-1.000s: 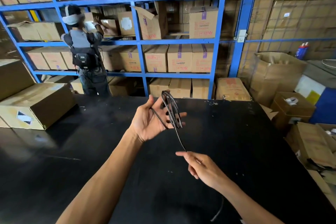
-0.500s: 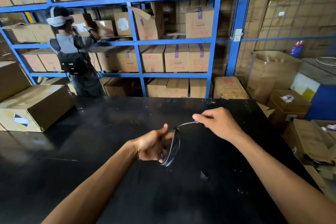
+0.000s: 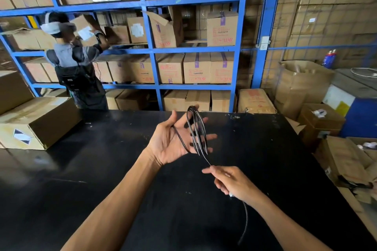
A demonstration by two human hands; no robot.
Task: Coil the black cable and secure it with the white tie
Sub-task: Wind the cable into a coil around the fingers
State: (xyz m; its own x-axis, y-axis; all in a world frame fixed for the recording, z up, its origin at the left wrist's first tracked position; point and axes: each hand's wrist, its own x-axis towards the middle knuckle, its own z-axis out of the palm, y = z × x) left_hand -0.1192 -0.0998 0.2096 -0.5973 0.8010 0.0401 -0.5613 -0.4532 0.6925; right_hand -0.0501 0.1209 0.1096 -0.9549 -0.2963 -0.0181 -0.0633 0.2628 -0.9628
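Note:
My left hand (image 3: 169, 142) is raised over the black table (image 3: 102, 169), palm up and fingers spread. Several loops of the black cable (image 3: 195, 128) are wound around those fingers. One strand runs down from the loops to my right hand (image 3: 232, 182), which pinches it near the table's middle. The cable's free end hangs below my right wrist and trails toward the near edge. A small pale bit shows under my right hand; I cannot tell whether it is the white tie.
Cardboard boxes (image 3: 36, 122) sit on the table's left end. Blue shelving (image 3: 155, 51) full of boxes stands behind the table, and a person (image 3: 75, 67) handles a box there. More open boxes (image 3: 346, 161) crowd the floor at the right.
My left hand has opened and lifted again with the loops on its fingers. My right hand has swung from above the coil down toward me, drawing the strand taut.

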